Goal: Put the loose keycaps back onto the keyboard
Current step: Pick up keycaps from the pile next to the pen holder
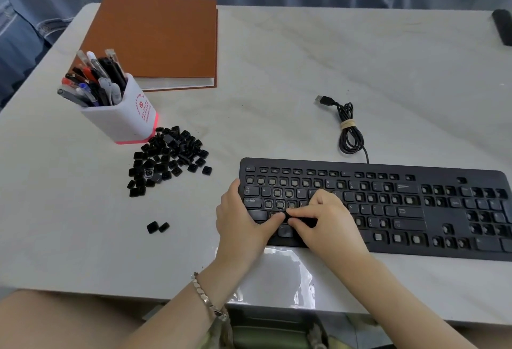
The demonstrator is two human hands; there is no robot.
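keyboard [432, 251], one; right hand [331, 222] pinches one keycap [306, 221]; left hand [240, 217] loose, thumb pressing it; two stray keycaps [158, 227]

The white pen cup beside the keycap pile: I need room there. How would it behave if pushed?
Probably top-heavy: the white pen cup is tall and crammed with pens leaning left, so a high push may tip it. Pushed low, it likely slides on the smooth table.
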